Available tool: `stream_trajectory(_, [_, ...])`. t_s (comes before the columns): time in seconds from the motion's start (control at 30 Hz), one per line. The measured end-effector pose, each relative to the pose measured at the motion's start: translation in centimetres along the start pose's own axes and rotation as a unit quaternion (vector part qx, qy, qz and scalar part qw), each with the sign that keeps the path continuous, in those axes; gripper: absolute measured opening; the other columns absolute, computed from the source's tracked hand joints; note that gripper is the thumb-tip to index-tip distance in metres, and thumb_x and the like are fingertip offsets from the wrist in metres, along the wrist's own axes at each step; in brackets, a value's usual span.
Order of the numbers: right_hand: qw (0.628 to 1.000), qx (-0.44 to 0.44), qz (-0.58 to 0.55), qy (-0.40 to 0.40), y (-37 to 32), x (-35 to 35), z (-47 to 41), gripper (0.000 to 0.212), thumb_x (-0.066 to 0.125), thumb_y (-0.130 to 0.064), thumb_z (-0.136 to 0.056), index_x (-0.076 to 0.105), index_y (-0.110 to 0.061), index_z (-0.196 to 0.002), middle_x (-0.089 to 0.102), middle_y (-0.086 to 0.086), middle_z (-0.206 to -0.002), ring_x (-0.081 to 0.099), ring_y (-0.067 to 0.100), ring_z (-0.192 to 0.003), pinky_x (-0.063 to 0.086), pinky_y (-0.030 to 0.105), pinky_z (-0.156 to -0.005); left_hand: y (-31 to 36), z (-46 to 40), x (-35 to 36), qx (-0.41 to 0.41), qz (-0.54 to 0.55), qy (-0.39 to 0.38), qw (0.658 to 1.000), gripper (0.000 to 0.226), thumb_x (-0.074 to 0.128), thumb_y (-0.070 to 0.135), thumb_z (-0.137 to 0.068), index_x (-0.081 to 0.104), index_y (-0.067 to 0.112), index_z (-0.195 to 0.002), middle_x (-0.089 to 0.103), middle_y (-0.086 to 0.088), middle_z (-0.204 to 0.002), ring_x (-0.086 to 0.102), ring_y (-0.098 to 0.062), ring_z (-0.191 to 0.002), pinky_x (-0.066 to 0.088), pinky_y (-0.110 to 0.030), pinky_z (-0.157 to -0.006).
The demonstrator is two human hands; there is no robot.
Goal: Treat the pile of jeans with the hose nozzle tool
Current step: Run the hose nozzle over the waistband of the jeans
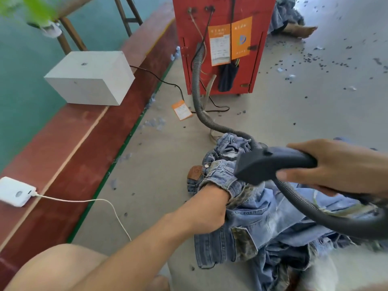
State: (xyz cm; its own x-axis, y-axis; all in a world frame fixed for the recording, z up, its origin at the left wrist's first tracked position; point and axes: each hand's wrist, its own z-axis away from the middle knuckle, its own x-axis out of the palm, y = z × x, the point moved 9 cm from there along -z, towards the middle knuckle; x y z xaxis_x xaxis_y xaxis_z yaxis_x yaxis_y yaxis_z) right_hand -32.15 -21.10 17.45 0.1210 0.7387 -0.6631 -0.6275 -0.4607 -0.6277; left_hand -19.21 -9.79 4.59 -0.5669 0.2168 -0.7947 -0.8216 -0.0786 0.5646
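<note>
Jeans (262, 223), hose (199, 80) from red cabinet (222, 45)

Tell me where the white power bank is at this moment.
In the head view, the white power bank lies at the far left on the red-brown strip, left of the jeans, with a white cable plugged in.

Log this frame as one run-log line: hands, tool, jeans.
left hand: inside jeans waistband, fingers hidden | right hand: grips hose nozzle tool | nozzle mouth at waistband | hose: runs to red cabinet
</note>
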Motion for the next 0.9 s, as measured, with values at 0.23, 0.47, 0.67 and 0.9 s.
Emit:
stream_trajectory(0.23, [0.999, -0.033, 0.009, -0.004, -0.3, 2.6, -2.4, 0.021, 0.066, -0.066, -0.083, 0.062, -0.047, -0.093, 0.067, -0.004, -0.06, 0.057, 0.007, -0.043, 0.045, 0.017, -0.045, 1.1, 0.1, 1.6, 0.085, -0.295, 0.002, 0.952, 0.06, 0.053, 0.006, -0.09, 0.048, 0.01, -0.149, 0.054, -0.021, -0.146, 0.045, -0.043, -0.136, 0.03, -0.054, -0.119])
stream_trajectory(0.47, [0.997, 0.001, 0.049, -0.055, 1.8, 0.9, 0.1, 0.059, 0.058, -0.093, -0.07, 0.064, -0.047, -0.106, 0.068, -0.006, -0.06, 0.061, 0.008, -0.045, 0.048, 0.019, -0.048, 2.5, 0.6, 0.4, 0.13, -0.287, 0.062, 0.947, 0.064, 0.057, 0.0, -0.083, 0.051, 0.002, -0.147, 0.054, -0.025, -0.147, 0.045, -0.047, -0.139, 0.026, -0.056, -0.122])
stream_trajectory(0.67, [0.999, -0.035, 0.023, 0.021, -0.1, 2.5, -2.4, 0.027, 0.067, -0.064, -0.082, 0.064, -0.039, -0.091, 0.067, -0.011, -0.062, 0.057, 0.004, -0.044, 0.043, 0.014, -0.045, 2.9, 0.6, 1.4, 0.141, -0.384, 0.032, 0.912, 0.06, 0.045, 0.008, -0.092, 0.046, 0.01, -0.152, 0.056, -0.017, -0.147, 0.05, -0.04, -0.135, 0.033, -0.054, -0.116])
stream_trajectory(0.9, [0.993, -0.01, 0.104, -0.057, -0.3, 2.6, -1.1, 0.033, 0.063, -0.075, -0.076, 0.062, -0.05, -0.097, 0.07, -0.015, -0.069, 0.064, 0.004, -0.052, 0.048, 0.016, -0.051, 4.6, 1.6, 2.2, 0.179, -0.399, -0.02, 0.899, 0.018, 0.069, 0.011, -0.072, 0.079, 0.019, -0.085, 0.073, 0.0, -0.078, 0.068, -0.025, -0.08, 0.05, -0.038, -0.095])
